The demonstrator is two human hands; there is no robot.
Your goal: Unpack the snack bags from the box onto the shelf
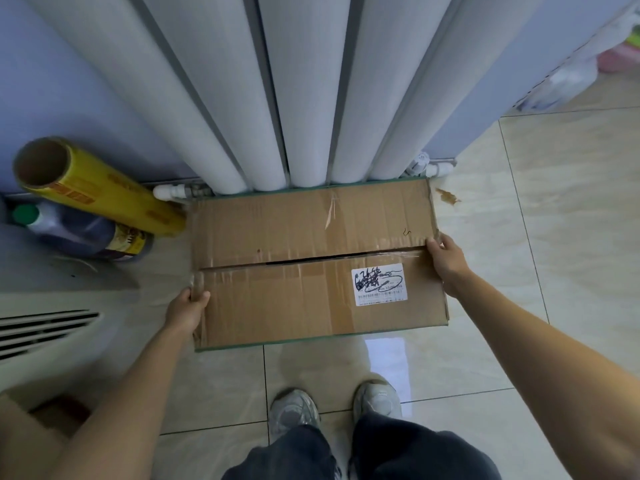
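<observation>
Because the cardboard box [311,265] sits on the tiled floor [554,271] with its far edge against a white radiator [277,91], the person bends over it, the left hand [185,308] gripping the near-left edge and the right hand [446,261] curled over the right end, probably to lift it. Its long axis runs left to right, flaps facing up, closed but slightly parted, no snack bags visible.

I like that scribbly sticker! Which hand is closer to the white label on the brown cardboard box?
Right. The right hand grips the brown cardboard box at its right edge, not far from the white label. The left hand holds the opposite left edge, farther away.
</observation>
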